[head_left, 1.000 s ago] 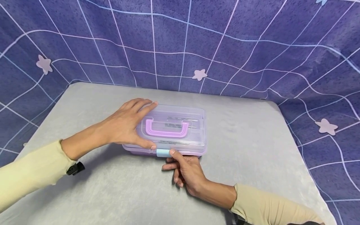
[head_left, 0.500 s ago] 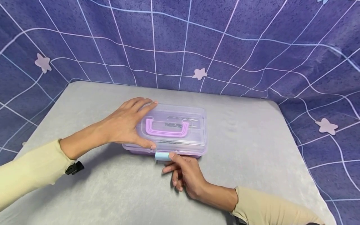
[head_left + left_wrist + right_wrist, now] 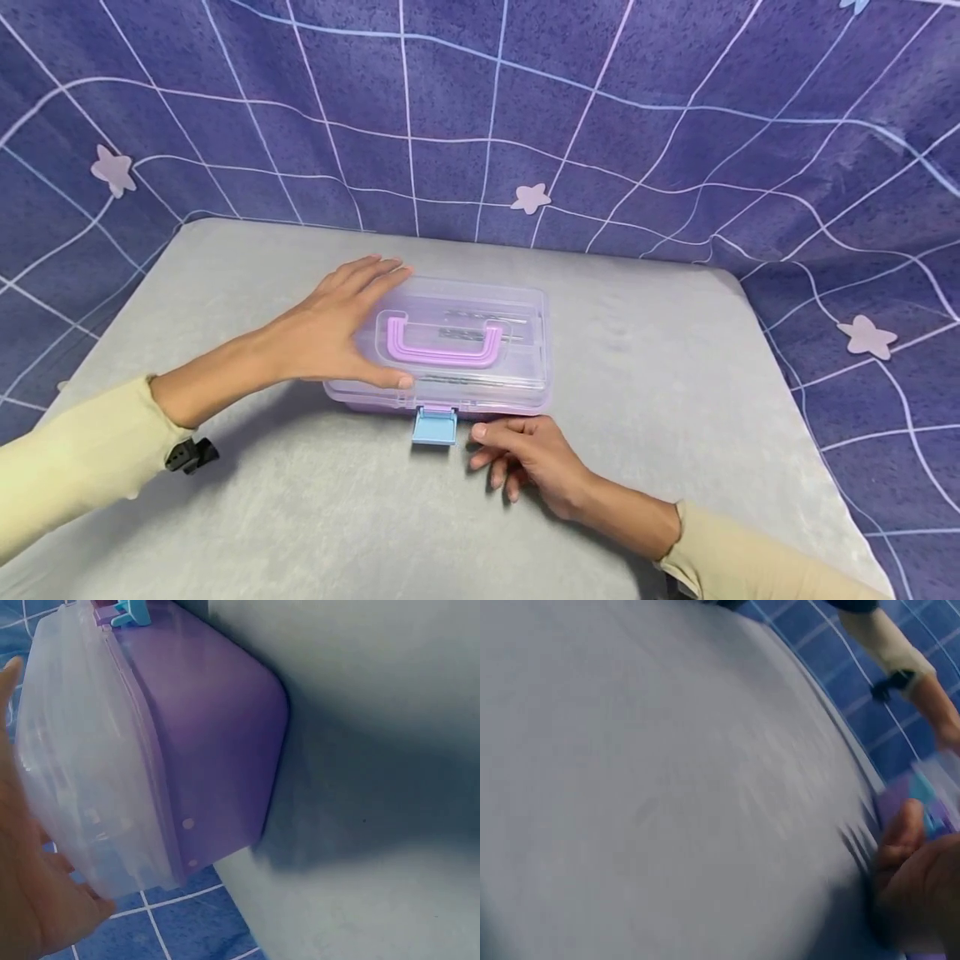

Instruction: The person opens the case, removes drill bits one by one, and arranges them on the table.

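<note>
A purple plastic storage box [image 3: 360, 403] with a see-through lid [image 3: 525, 358] and a pink-purple handle [image 3: 442, 358] sits on the grey cloth. Its light-blue latch [image 3: 435, 429] is flipped down at the front, away from the lid. My left hand [image 3: 322, 337] is spread over the lid's left end, thumb along the front edge and fingers toward the back. In the left wrist view, the box's purple side [image 3: 210, 735] faces the camera. Just right of the latch, my right hand [image 3: 540, 462] hangs loosely curled with nothing in it.
Several slim metallic items [image 3: 461, 335] show through the lid. Grey cloth [image 3: 660, 392] covers the surface. A blue-purple curtain [image 3: 450, 100] with a line grid and pale stars rises behind and at both sides.
The right thumb has pulled the latch from closed down to hanging open, then the right hand has moved off it to the right. The left hand has shifted slightly left over the lid.
</note>
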